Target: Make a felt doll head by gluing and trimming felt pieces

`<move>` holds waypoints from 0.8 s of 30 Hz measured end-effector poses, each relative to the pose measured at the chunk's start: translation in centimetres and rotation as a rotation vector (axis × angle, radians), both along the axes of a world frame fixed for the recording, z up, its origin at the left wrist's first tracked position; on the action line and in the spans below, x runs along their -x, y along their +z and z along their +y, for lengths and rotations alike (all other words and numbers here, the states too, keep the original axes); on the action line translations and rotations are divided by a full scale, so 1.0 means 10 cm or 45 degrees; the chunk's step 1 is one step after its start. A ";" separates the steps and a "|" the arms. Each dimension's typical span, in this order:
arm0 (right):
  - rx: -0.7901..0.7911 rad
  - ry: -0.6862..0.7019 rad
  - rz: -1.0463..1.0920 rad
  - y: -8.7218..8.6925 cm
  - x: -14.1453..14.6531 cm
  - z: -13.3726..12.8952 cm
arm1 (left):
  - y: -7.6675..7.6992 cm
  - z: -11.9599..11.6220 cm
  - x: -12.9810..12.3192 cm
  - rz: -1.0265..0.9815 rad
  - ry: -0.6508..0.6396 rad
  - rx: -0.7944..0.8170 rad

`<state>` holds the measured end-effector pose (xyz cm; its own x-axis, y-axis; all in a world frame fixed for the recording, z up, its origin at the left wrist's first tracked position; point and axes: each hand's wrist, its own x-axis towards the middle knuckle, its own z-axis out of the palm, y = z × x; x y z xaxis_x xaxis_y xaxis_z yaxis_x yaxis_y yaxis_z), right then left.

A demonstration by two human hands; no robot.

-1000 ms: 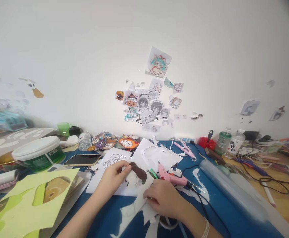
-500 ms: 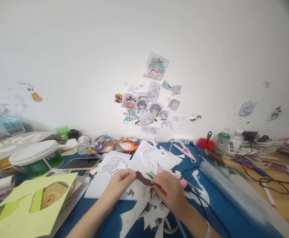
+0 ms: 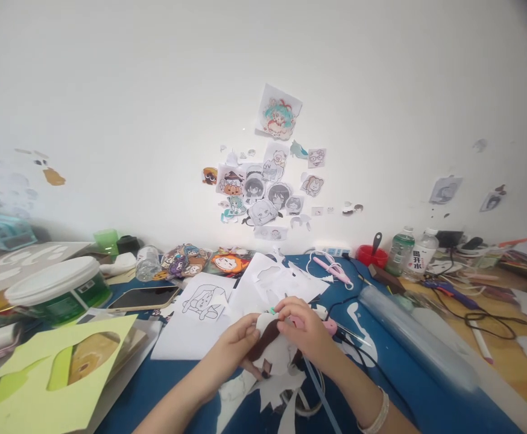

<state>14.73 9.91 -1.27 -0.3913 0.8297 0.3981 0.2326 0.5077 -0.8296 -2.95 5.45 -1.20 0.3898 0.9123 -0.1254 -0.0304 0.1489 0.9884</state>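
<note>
Between both hands is a white cutout (image 3: 278, 355) with a dark brown curved piece (image 3: 263, 340) lying against its upper left part. My left hand (image 3: 239, 340) is closed on the left edge of the white cutout, its thumb by the brown piece. My right hand (image 3: 306, 325) pinches the upper right end of the brown piece against the cutout. Behind my right hand a pink tool (image 3: 330, 327) shows in part. White paper scraps (image 3: 272, 389) lie below the hands. To the left is a sheet with a line drawing (image 3: 204, 301).
A phone (image 3: 143, 298), a white-lidded tub (image 3: 58, 283) and yellow-green cut paper (image 3: 96, 386) lie left. A clear plastic roll (image 3: 417, 337), bottles (image 3: 401, 250) and a red bowl (image 3: 372, 256) stand right. Small drawings (image 3: 263, 212) are stuck on the wall.
The brown piece, held alone between both hands before, now lies against a white cutout held up in my hands. My left hand has moved lower, and the view has shifted slightly.
</note>
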 end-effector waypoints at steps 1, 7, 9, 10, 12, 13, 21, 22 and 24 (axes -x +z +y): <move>0.000 0.015 -0.016 0.01 0.00 0.00 | 0.00 -0.01 0.00 -0.001 -0.004 0.010; -0.049 0.017 -0.186 0.06 0.00 -0.04 | -0.04 -0.01 -0.01 0.065 0.076 0.071; -0.072 -0.005 -0.208 0.07 0.00 -0.07 | -0.03 -0.03 -0.02 0.059 0.043 0.082; -0.069 -0.021 -0.218 0.07 0.01 -0.08 | -0.01 -0.04 -0.03 0.056 0.019 0.080; -0.027 -0.058 -0.232 0.05 0.02 -0.08 | 0.02 -0.05 -0.05 0.052 -0.023 0.071; 0.005 -0.069 -0.230 0.04 0.03 -0.08 | 0.02 -0.06 -0.06 0.048 -0.031 0.073; 0.225 0.078 -0.073 0.02 0.03 -0.09 | -0.06 -0.02 -0.07 0.023 0.090 0.120; 0.253 0.114 -0.067 0.04 0.03 -0.10 | -0.06 -0.01 -0.06 0.042 0.087 0.118; 0.234 0.136 -0.088 0.07 0.02 -0.10 | -0.05 -0.01 -0.06 0.071 0.059 0.121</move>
